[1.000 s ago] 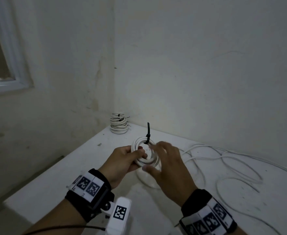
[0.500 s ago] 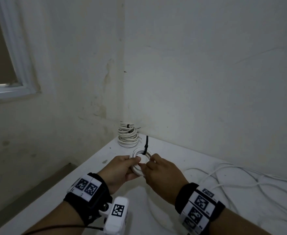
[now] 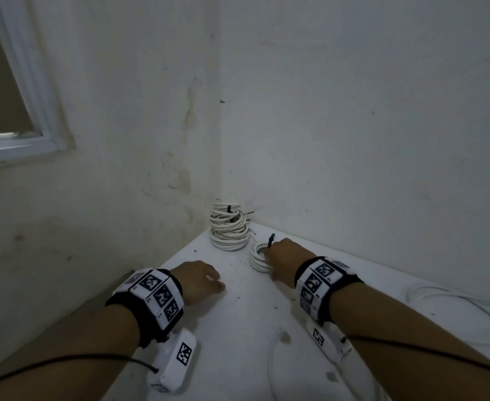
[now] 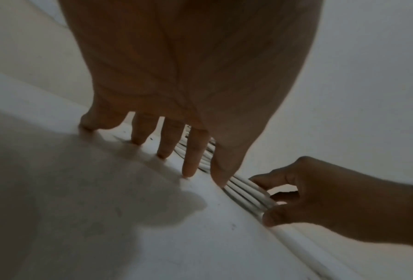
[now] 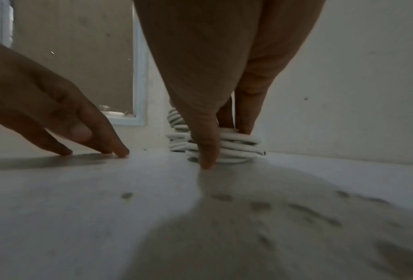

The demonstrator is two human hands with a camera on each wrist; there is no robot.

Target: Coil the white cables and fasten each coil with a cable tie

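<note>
Stained off-white plaster walls (image 3: 353,111) meet in a corner, w/ a white-framed window (image 3: 15,140) at left. Below them a white, dust-flecked counter (image 3: 238,314) runs into that corner.

Loose white cable (image 3: 454,316) sprawls over the counter's right side, uncoiled, well apart from the corner. Another length curves near the bottom edge, btwn the forearms.

Stack of coiled white cables (image 3: 228,231) stands in the corner, several round coils piled up, each cinched by a black tie w/ tails poking right.

Left hand (image 3: 196,280) is free of any cable: fingers straight and spread, tips touching bare counter, as the left wrist view shows (image 4: 188,170). Right hand (image 3: 284,261) grasps the small round coil of white cable (image 3: 257,256): thumb down the near side, fingers over the top and far side, confirmed in the right wrist view (image 5: 227,147). That coil lies flat on the counter just beside the corner stack, on its right; whether the two touch, can't tell. It's a few tight loops, one cut end sticking out at right in the wrist view.

Black cable tie (image 3: 270,241) wraps the coil's far rim, tail standing upright beside the knuckles.

Wristbands (image 3: 157,296) on both arms carry black-and-white square marker patterns; the small printing next to them is too small to read.
</note>
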